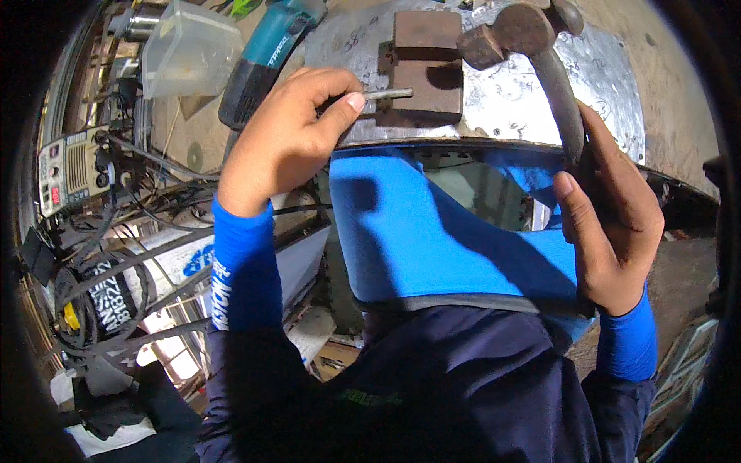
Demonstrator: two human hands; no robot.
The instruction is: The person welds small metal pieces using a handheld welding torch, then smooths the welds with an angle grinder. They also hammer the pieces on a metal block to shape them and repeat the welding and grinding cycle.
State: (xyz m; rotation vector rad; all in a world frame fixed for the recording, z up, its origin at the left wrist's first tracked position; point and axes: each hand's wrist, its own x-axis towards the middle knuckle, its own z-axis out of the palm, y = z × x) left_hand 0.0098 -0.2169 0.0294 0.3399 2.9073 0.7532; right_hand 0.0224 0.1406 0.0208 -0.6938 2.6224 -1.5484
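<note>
My left hand (297,127) pinches a short grey metal rod (392,93) between thumb and fingers. The rod's free end points right and lies over, or on, the nearer of two brown blocks (428,91); contact is hard to tell. Just beyond it sits the second brown block (427,32). Both stand on a shiny metal plate (509,104) with handwritten marks. In my right hand (614,224), fingers wrapped round its handle, a ball-peen hammer (521,32) is held upright, its rusty head to the right of the blocks.
A teal and black power tool (270,58) lies left of the plate, beside a clear plastic bin (189,50). Further left are a boxy machine with knobs (73,174) and coiled black cables (100,301). Blue cloth (455,255) covers my lap below the plate's near edge.
</note>
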